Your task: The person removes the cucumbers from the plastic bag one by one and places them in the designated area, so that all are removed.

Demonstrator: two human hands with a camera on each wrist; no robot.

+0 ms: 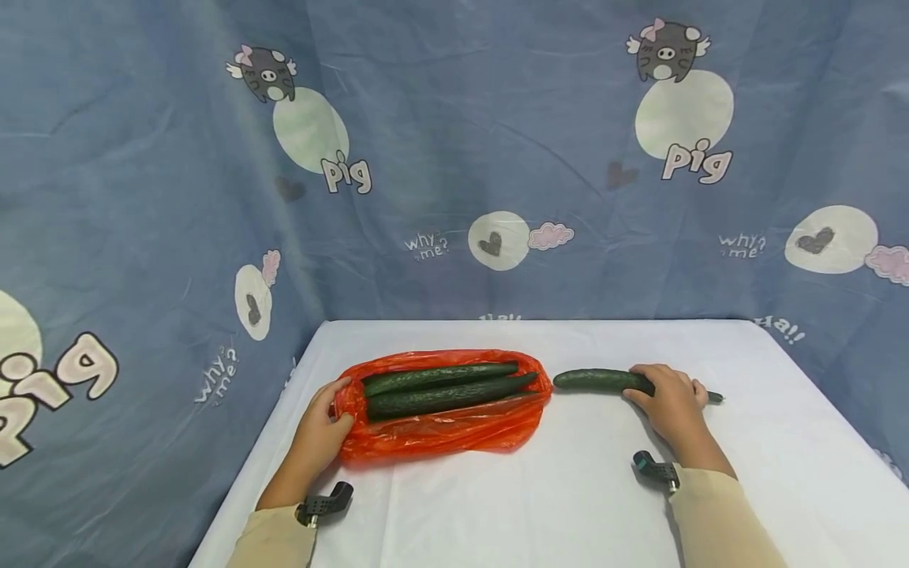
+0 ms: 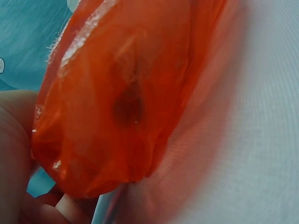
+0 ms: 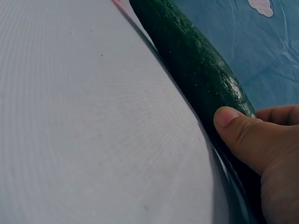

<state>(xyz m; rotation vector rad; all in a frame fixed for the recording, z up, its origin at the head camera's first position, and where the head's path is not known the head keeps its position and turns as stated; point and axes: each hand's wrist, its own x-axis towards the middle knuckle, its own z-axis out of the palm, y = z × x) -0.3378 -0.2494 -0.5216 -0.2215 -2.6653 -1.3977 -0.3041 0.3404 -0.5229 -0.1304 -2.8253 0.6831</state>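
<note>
A red see-through plastic bag (image 1: pixel 454 442) lies on the white tabletop, its upper side open. Two long dark green cucumbers lie side by side in it, an upper cucumber (image 1: pixel 440 377) and a lower cucumber (image 1: pixel 447 397). My left hand (image 1: pixel 316 432) grips the bag at its left end, thumb on the near side; in the left wrist view the red film (image 2: pixel 126 84) hides most of what is inside. To the right of the bag, a third cucumber (image 1: pixel 592 380) lies crosswise on the table. My right hand (image 1: pixel 671 402) holds it, with the thumb (image 3: pixel 229 121) along its near side.
White cloth covers the table (image 1: pixel 511 505). Behind it and along the left side hangs a blue curtain (image 1: pixel 454 158) with pig prints. Each wrist wears a small black camera, one on the left wrist (image 1: pixel 330 502) and one on the right wrist (image 1: pixel 655 468).
</note>
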